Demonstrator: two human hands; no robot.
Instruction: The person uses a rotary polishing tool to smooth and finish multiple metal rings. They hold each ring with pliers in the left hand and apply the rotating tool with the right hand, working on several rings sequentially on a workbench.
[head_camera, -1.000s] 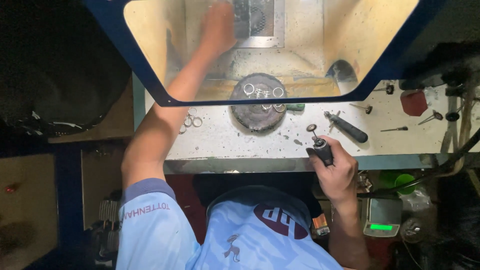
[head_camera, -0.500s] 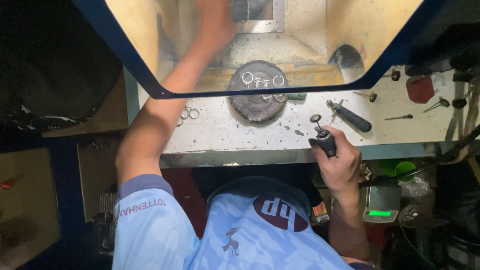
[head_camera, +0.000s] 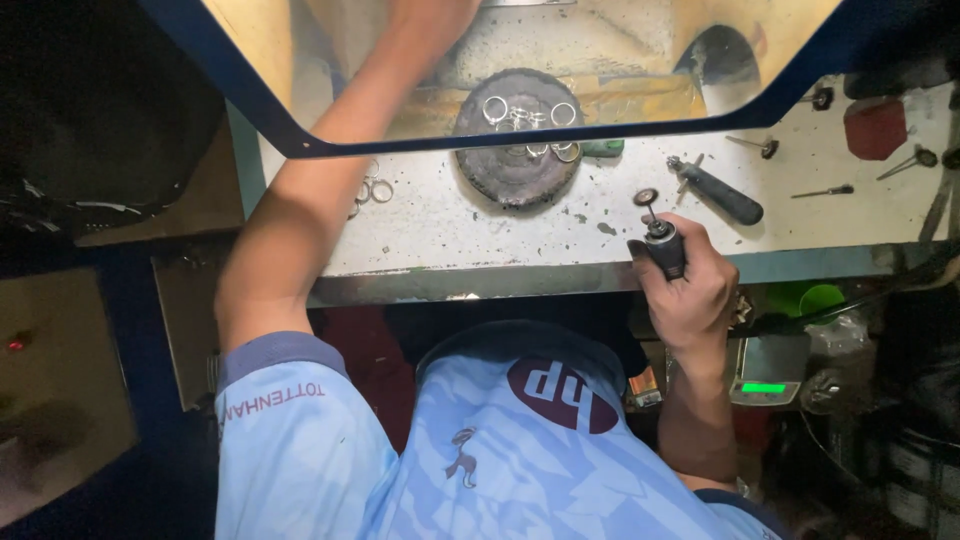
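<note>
The right hand (head_camera: 690, 290) has its grip closed around a rotary handpiece (head_camera: 662, 240), held upright at the front edge of the bench (head_camera: 440, 225). The left hand reaches up under the blue-framed shield (head_camera: 300, 150) and out of view; its grip I cannot tell. Perhaps silver rings (head_camera: 520, 115) lie on the round dark pad (head_camera: 515, 170).
</note>
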